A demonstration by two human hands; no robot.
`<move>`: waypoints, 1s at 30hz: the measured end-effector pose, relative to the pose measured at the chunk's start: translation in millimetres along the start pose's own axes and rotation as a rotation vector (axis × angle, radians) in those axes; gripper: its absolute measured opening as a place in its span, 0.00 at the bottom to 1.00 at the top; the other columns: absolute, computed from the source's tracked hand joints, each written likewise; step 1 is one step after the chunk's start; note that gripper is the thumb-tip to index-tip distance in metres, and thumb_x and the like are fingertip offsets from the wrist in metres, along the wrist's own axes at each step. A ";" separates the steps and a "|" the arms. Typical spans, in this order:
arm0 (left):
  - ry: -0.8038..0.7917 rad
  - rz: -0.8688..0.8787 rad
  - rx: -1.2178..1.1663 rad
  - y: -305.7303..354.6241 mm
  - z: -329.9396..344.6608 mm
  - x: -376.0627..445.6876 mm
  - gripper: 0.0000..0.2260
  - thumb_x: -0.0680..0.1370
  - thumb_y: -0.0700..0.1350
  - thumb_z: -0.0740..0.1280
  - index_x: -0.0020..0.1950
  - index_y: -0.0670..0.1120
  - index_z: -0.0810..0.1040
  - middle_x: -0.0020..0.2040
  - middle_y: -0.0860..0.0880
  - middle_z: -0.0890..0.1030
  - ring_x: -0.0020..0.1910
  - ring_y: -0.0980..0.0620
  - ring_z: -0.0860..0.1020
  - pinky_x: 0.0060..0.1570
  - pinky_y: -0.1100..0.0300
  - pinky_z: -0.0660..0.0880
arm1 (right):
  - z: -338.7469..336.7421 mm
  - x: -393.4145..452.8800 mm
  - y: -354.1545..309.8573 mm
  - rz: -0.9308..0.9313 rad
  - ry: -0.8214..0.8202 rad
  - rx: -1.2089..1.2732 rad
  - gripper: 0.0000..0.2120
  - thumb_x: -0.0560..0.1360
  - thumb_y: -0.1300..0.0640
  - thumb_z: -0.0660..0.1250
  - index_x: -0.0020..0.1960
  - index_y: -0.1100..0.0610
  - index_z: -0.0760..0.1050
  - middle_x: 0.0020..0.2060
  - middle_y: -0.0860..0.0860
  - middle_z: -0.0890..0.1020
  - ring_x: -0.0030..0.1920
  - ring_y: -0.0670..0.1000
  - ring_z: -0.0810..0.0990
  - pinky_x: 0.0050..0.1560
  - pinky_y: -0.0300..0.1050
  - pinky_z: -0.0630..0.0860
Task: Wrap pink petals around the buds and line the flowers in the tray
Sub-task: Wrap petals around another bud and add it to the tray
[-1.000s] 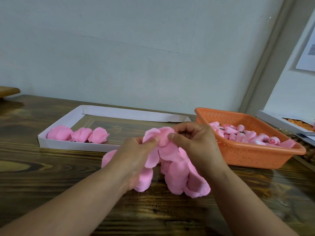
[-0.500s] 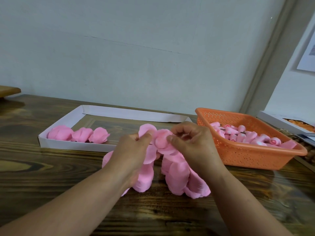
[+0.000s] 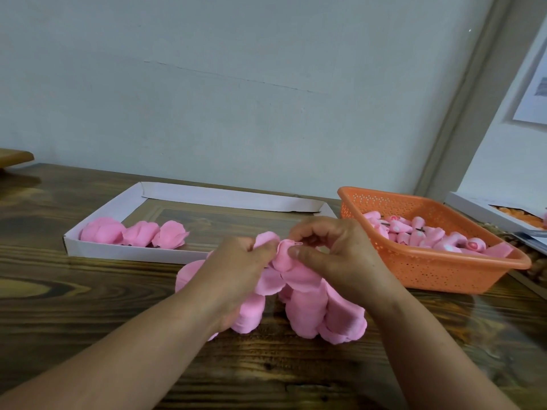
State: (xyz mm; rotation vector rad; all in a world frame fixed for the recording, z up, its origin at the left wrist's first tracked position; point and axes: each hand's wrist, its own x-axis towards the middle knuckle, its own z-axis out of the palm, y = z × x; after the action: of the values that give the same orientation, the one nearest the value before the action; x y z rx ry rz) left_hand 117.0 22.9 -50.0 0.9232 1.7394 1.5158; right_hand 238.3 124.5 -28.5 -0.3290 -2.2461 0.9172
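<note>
Landmark: the white tray (image 3: 97, 252) lay on the tabletop (image 3: 59, 306), and every place below was read from it.
Left hand: just in front of the tray's near right corner, the left hand (image 3: 233, 273) pinched a pink petal (image 3: 268, 241) between thumb and fingers, apparently to keep the wrap from springing open.
Right hand: touching the same cluster from the far side, the right hand (image 3: 337, 255) curled round the top, thumb pressed on the folded petal edge (image 3: 284, 253), likely rolling it tight.
Petal strip: the loose petals (image 3: 305, 312) hung down to the tabletop in front of the tray, probably left slack so the next ones could feed in.
Finished flowers: three flowers (image 3: 134, 233) sat lined up in the tray's left end, so the row looked only begun.
Buds: the spare buds (image 3: 414, 232) waited in the orange basket (image 3: 444, 270) right of the tray, within easy reach.
Hidden: the bud being wrapped was covered by fingers and petals; it could not be made out.
</note>
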 end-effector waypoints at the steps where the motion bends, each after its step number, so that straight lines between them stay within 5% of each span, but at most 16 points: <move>1: -0.021 0.024 0.033 -0.9 0.1 -0.1 0.13 0.80 0.51 0.62 0.49 0.45 0.83 0.46 0.44 0.85 0.51 0.45 0.81 0.53 0.53 0.74 | 0.3 0.3 0.0 0.006 0.000 -0.010 0.09 0.70 0.69 0.71 0.39 0.55 0.80 0.36 0.52 0.81 0.39 0.53 0.78 0.41 0.43 0.75; 5: -0.078 0.069 0.107 -2.0 1.6 -0.1 0.17 0.82 0.52 0.57 0.49 0.46 0.82 0.47 0.45 0.84 0.50 0.46 0.79 0.56 0.51 0.72 | -0.9 0.1 -2.3 0.025 -0.042 -0.020 0.13 0.69 0.70 0.71 0.37 0.52 0.79 0.35 0.48 0.79 0.35 0.45 0.75 0.38 0.36 0.72; 10: -0.114 0.039 0.105 0.7 -0.2 -2.5 0.22 0.81 0.59 0.54 0.44 0.48 0.82 0.38 0.53 0.84 0.43 0.53 0.79 0.46 0.56 0.72 | 0.1 -1.6 -6.2 0.015 -0.095 -0.023 0.13 0.69 0.70 0.70 0.38 0.52 0.79 0.37 0.49 0.79 0.38 0.49 0.76 0.43 0.45 0.75; 15: -0.252 0.045 0.014 2.2 -3.3 -4.0 0.36 0.63 0.75 0.53 0.51 0.52 0.84 0.48 0.49 0.86 0.56 0.50 0.81 0.65 0.47 0.71 | 5.8 -2.5 -8.4 0.005 -0.102 -0.022 0.08 0.69 0.70 0.70 0.38 0.59 0.81 0.49 0.50 0.80 0.42 0.48 0.78 0.48 0.46 0.76; 17: -0.258 0.062 -0.023 4.1 -3.7 -6.0 0.32 0.61 0.76 0.53 0.50 0.60 0.83 0.52 0.50 0.85 0.58 0.50 0.80 0.67 0.45 0.69 | 5.5 -2.9 -9.1 -0.006 -0.106 -0.028 0.10 0.69 0.70 0.70 0.38 0.55 0.80 0.49 0.48 0.80 0.41 0.43 0.77 0.47 0.44 0.76; 21: -0.259 0.037 -0.118 10.2 -3.5 -10.6 0.14 0.58 0.77 0.55 0.34 0.76 0.75 0.51 0.54 0.83 0.58 0.51 0.80 0.67 0.47 0.69 | 5.4 -3.1 -8.6 -0.003 -0.151 -0.054 0.07 0.70 0.68 0.71 0.38 0.57 0.80 0.49 0.48 0.81 0.39 0.43 0.76 0.45 0.44 0.76; 26: -0.273 0.012 -0.111 12.6 -5.4 -11.5 0.20 0.59 0.75 0.53 0.33 0.69 0.80 0.38 0.57 0.85 0.51 0.54 0.83 0.55 0.56 0.75 | 5.7 -3.0 -7.4 0.044 -0.124 0.021 0.10 0.70 0.69 0.71 0.37 0.55 0.78 0.39 0.53 0.82 0.36 0.47 0.76 0.41 0.43 0.75; 30: -0.208 -0.077 -0.275 11.5 -7.9 -2.5 0.23 0.77 0.65 0.52 0.58 0.53 0.77 0.46 0.45 0.85 0.49 0.48 0.84 0.49 0.53 0.78 | 3.3 -0.9 -1.5 0.132 0.059 0.231 0.10 0.69 0.71 0.70 0.36 0.58 0.78 0.33 0.54 0.81 0.36 0.51 0.78 0.39 0.47 0.75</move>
State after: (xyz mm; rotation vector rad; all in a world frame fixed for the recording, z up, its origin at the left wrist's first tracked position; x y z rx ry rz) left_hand 112.8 17.6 -37.5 0.8290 1.3647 1.5049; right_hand 236.8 121.4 -29.6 -0.3967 -2.0583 1.2083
